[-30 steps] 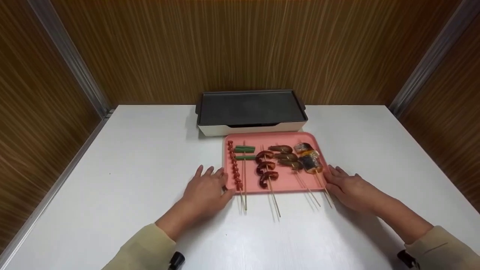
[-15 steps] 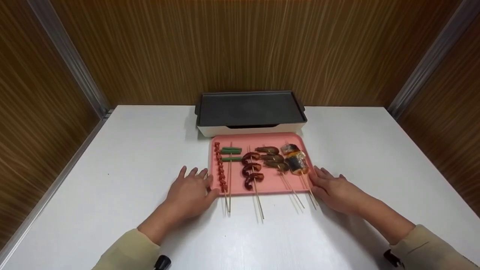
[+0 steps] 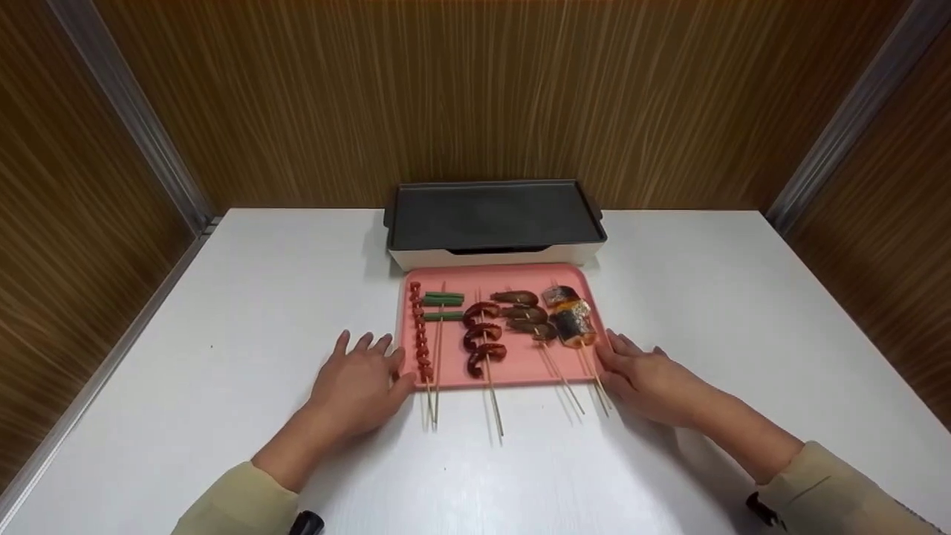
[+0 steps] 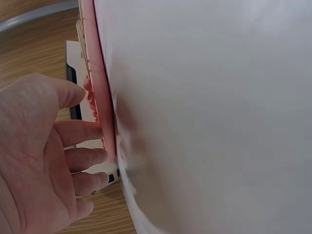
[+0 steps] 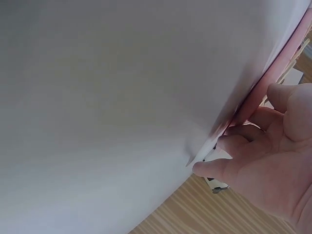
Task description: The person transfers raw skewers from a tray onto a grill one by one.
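Observation:
A pink tray [image 3: 518, 374] lies on the white table with several food skewers on it, stick ends over its near rim. From left: small red pieces [image 3: 422, 334], green stalks [image 3: 444, 299], dark red curled pieces [image 3: 484, 334], brown oblong pieces [image 3: 526, 313] and silvery-skinned fish pieces [image 3: 573, 324]. My left hand [image 3: 356, 390] touches the tray's left edge at its near corner, fingers fairly straight and spread. My right hand [image 3: 654, 383] rests against the right edge, fingers loosely bent, thumb by the near corner. In the left wrist view, fingertips [image 4: 100, 156] meet the rim.
Right behind the tray stands a griddle [image 3: 496, 217] with a flat black plate and white base. Wood-grain panels [image 3: 475, 96] enclose the back and both sides. White tabletop [image 3: 223, 297] extends left and right of the tray.
The tray with its skewers has slid left across the table, ending up roughly in front of the griddle. Both hands have moved left along with it, staying at its sides.

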Tool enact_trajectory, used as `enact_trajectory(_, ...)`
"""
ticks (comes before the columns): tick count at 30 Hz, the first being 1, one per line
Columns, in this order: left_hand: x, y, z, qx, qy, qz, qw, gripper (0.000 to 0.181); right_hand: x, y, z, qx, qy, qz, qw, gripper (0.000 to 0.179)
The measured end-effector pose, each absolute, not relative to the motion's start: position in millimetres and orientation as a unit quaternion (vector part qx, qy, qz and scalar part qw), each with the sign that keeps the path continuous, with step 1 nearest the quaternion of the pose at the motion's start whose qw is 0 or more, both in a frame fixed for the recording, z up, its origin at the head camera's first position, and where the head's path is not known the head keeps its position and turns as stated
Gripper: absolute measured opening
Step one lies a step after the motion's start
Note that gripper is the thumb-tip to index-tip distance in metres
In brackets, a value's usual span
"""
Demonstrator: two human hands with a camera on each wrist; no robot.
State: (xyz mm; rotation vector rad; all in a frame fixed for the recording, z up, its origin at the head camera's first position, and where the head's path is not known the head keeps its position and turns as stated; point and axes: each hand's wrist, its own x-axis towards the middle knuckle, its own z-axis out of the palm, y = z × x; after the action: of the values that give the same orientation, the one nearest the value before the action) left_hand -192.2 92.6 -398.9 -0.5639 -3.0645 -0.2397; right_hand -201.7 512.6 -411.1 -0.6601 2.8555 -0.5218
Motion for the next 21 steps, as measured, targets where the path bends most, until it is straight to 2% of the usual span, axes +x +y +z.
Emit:
enact_trajectory(13,-183,97,-395,-0.158,-0.979,-0.131,0.009,0.055,-203,511,-414,-0.227,0.953,-0.186,0.079,0.059)
enact_trajectory(21,-171,105,-379,-0.040,-0.933,-0.358,0.000,0.049,-203,512,-413,-0.230,0.952,-0.185,0.075,0.058)
